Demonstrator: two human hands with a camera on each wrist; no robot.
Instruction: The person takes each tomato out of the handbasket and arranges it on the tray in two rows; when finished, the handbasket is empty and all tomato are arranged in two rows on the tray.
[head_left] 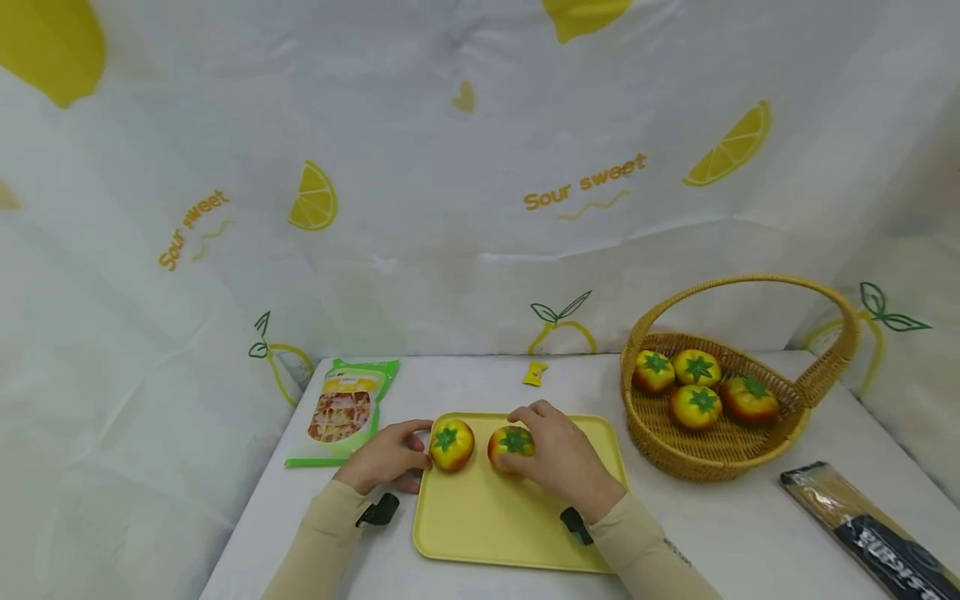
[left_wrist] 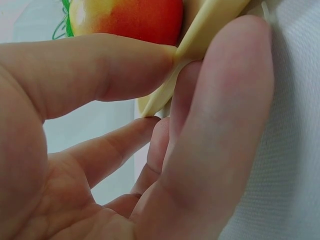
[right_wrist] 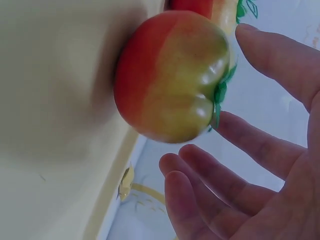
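A yellow tray [head_left: 480,525] lies on the white table with two red-and-yellow, tomato-like fruits on it, each topped by a green star of leaves. At its left rim my left hand [head_left: 390,457] holds on, the thumb and fingers on either side of the rim in the left wrist view. Just inside that rim sits the left fruit [head_left: 452,445]. My right hand [head_left: 558,454] reaches around the other fruit [right_wrist: 170,77], thumb and fingers spread. In the right wrist view the fingertips stand close by its leafy top, with a gap between most of them and the fruit.
A wicker basket [head_left: 712,462] with a tall handle holds several similar fruits at the right. Behind the tray lies a small yellow packet [head_left: 535,373]. A green food bag [head_left: 345,412] is at the left, a long black-and-brown package [head_left: 870,525] at the front right.
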